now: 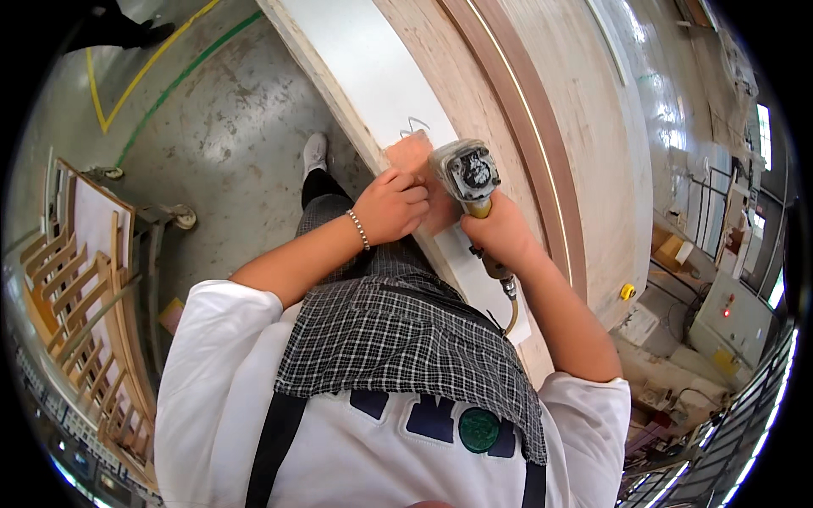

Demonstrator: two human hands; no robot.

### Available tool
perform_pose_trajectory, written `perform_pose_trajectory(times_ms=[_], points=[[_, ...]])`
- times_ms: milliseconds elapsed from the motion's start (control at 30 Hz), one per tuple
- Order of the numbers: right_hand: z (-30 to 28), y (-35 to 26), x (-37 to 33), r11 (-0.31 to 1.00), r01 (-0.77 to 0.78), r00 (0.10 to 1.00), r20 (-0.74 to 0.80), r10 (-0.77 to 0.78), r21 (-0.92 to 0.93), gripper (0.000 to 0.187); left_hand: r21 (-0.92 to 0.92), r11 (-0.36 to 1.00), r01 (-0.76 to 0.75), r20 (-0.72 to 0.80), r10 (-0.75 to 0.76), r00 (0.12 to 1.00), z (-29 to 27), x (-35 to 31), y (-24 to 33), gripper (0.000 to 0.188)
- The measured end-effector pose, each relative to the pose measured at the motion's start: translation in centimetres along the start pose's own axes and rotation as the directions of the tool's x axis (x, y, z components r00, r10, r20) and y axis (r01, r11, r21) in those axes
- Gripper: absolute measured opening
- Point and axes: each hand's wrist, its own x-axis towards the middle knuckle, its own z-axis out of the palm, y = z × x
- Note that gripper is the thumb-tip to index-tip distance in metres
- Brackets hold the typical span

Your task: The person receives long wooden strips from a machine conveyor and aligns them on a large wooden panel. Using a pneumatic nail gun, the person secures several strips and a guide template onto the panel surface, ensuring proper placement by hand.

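Note:
My right hand [501, 233] is wrapped round the handle of an air nail gun [471, 173], which has a dark, worn head in a clear cover. An air hose [513, 315] joins the fitting at the handle's lower end. Beneath the tool, a thin orange-brown piece [410, 155] lies across a white strip [373, 63] on the workpiece. My left hand [391, 207] rests at that piece's near left side, left of the tool, with its fingers curled together. What they pinch, if anything, is hidden.
The long wooden panel [559, 68], with brown bands, runs from the top toward the lower right. At left stands a cart of slatted wooden frames [85, 305]. A person's dark shoe [157, 34] shows at the top left. A grey cabinet [727, 326] stands at far right.

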Motion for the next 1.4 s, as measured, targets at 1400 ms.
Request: perform_pose_trajectory(times_ms=[1400], points=[[-1.9, 35.5, -24.0, 0.995, -0.088, 0.996, 0.012, 0.087, 0.055, 0.015, -0.109, 0.988, -0.108, 0.103, 0.119, 0.988, 19.3, -5.1, 34.8, 0.011]])
